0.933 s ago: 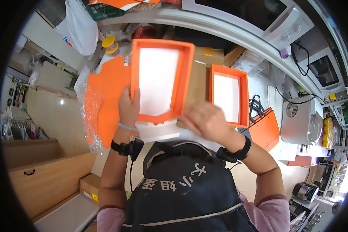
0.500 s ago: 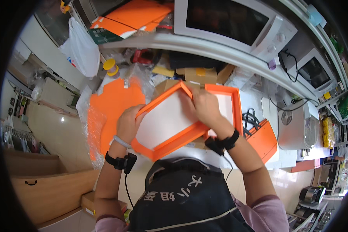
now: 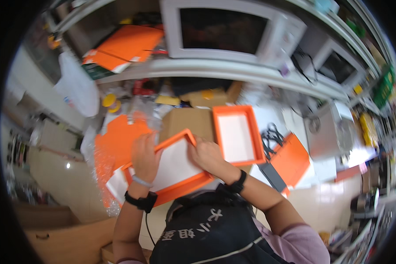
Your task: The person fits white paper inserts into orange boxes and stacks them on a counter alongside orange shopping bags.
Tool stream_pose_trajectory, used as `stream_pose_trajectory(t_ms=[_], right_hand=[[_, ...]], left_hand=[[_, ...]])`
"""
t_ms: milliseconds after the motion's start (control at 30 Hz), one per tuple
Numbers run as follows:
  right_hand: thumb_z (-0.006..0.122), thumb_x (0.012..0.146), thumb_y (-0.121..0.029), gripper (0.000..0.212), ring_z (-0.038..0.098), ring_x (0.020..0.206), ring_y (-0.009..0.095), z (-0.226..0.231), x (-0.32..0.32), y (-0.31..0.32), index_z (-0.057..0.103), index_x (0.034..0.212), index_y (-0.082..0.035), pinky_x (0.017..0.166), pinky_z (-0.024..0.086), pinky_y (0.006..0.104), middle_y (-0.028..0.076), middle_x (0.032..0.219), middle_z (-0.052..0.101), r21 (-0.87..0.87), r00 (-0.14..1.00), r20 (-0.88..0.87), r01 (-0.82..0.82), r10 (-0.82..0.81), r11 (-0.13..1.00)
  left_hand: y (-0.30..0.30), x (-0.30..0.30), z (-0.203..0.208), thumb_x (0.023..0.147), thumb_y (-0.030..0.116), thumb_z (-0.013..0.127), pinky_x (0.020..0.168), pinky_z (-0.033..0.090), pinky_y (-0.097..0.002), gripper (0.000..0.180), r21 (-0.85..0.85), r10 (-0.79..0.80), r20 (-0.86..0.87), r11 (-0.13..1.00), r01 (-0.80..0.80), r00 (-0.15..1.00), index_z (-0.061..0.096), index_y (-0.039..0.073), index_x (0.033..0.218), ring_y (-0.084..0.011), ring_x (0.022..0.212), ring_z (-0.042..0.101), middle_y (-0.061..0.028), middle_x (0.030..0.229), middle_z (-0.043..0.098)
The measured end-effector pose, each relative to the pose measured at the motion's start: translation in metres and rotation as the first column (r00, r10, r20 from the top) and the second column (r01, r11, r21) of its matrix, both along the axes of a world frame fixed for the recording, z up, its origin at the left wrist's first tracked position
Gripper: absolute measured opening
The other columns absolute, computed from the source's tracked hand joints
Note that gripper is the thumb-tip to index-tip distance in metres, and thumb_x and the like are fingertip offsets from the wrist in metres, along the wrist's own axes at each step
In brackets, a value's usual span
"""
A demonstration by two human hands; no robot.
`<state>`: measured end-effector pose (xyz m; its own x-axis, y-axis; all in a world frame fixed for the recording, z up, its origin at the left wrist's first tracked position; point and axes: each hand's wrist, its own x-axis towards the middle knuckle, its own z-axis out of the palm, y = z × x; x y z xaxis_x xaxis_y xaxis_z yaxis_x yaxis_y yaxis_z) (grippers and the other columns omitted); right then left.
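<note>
Between my two hands is a shallow open orange box [image 3: 176,193] with a white inside, tilted and close to my apron. My left hand [image 3: 145,156] grips its left part, with the fingers over the side. At the far corner, my right hand [image 3: 207,155] holds the rim, thumb inside and fingers outside. A second orange box [image 3: 258,149], also white inside, lies on the table just right of my right hand. Beneath them is a brown cardboard piece [image 3: 185,121]. Motion blurs both hands somewhat.
Orange flat sheets [image 3: 114,145] with clear plastic wrap lie at left. At right is a flat orange bag [image 3: 295,160] with black cords [image 3: 272,138]. A white microwave [image 3: 174,31] stands on the shelf above. A tub with a yellow lid [image 3: 111,101] stands behind the sheets.
The held box has come nearer to me and moved left, away from the second box, which now shows whole. My view has shifted, so more of the cardboard shows.
</note>
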<state>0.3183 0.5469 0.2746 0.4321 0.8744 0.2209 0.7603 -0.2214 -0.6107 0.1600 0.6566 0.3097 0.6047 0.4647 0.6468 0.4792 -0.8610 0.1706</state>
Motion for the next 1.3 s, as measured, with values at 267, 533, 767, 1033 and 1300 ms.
stream_pose_trajectory(t_ms=[267, 533, 767, 1033, 1300], right_hand=[[0.047, 0.085, -0.017, 0.043, 0.054, 0.097, 0.04, -0.025, 0.004, -0.006, 0.04, 0.122, 0.004, 0.083, 0.043, 0.0416, 0.027, 0.104, 0.055, -0.037, 0.939, -0.32, 0.116, -0.122, 0.993], [0.057, 0.084, -0.028, 0.054, 0.062, 0.072, 0.029, -0.035, 0.003, -0.02, 0.035, 0.125, -0.001, 0.067, 0.048, 0.0342, 0.017, 0.083, 0.062, 0.039, 0.789, -0.61, -0.063, 0.073, 0.997], [0.059, 0.083, -0.024, 0.035, 0.059, 0.068, 0.017, -0.042, 0.0, -0.022, 0.054, 0.103, 0.004, 0.064, 0.048, 0.0291, 0.011, 0.081, 0.062, -0.144, 0.557, -0.831, -0.243, 0.016, 0.959], [0.061, 0.08, -0.011, 0.029, 0.062, 0.076, 0.016, -0.056, 0.002, -0.026, 0.057, 0.103, 0.006, 0.067, 0.051, 0.0279, 0.011, 0.092, 0.063, -0.117, 0.292, -0.954, -0.135, -0.073, 0.984], [0.062, 0.078, -0.007, 0.026, 0.06, 0.077, 0.012, -0.057, -0.002, -0.032, 0.057, 0.102, 0.003, 0.064, 0.049, 0.024, 0.008, 0.091, 0.062, -0.187, 0.305, -0.947, -0.268, -0.101, 0.945]], left_hand=[[-0.033, -0.01, -0.057, 0.083, 0.012, 0.06, 0.086, 0.046, -0.0331, 0.044, -0.935, 0.082, 0.284, 0.243, 0.258, 0.955, 0.044, -0.001, 0.122, -0.0229, 0.098, 0.054, -0.012, 0.105, 0.055], [-0.011, 0.006, -0.04, 0.089, 0.012, 0.053, 0.098, 0.039, -0.0346, 0.033, -0.657, 0.628, 0.492, -0.185, 0.731, 0.602, 0.047, -0.006, 0.116, -0.024, 0.113, 0.049, -0.0135, 0.115, 0.053], [-0.016, 0.024, -0.04, 0.087, 0.013, 0.058, 0.088, 0.041, -0.0274, 0.019, -0.679, 0.596, 0.576, -0.031, 0.733, 0.559, 0.055, 0.003, 0.103, -0.0152, 0.094, 0.055, -0.0039, 0.098, 0.058], [-0.028, 0.033, -0.044, 0.084, 0.018, 0.063, 0.088, 0.041, -0.029, 0.043, -0.85, 0.521, 0.469, 0.047, 0.524, 0.714, 0.043, 0.0, 0.117, -0.0146, 0.097, 0.054, -0.0061, 0.099, 0.058], [-0.023, 0.03, -0.086, 0.087, 0.013, 0.057, 0.066, 0.049, -0.0258, 0.028, -0.958, 0.388, 0.273, 0.188, 0.215, 0.88, 0.049, -0.005, 0.107, -0.0178, 0.079, 0.063, -0.0108, 0.092, 0.062]])
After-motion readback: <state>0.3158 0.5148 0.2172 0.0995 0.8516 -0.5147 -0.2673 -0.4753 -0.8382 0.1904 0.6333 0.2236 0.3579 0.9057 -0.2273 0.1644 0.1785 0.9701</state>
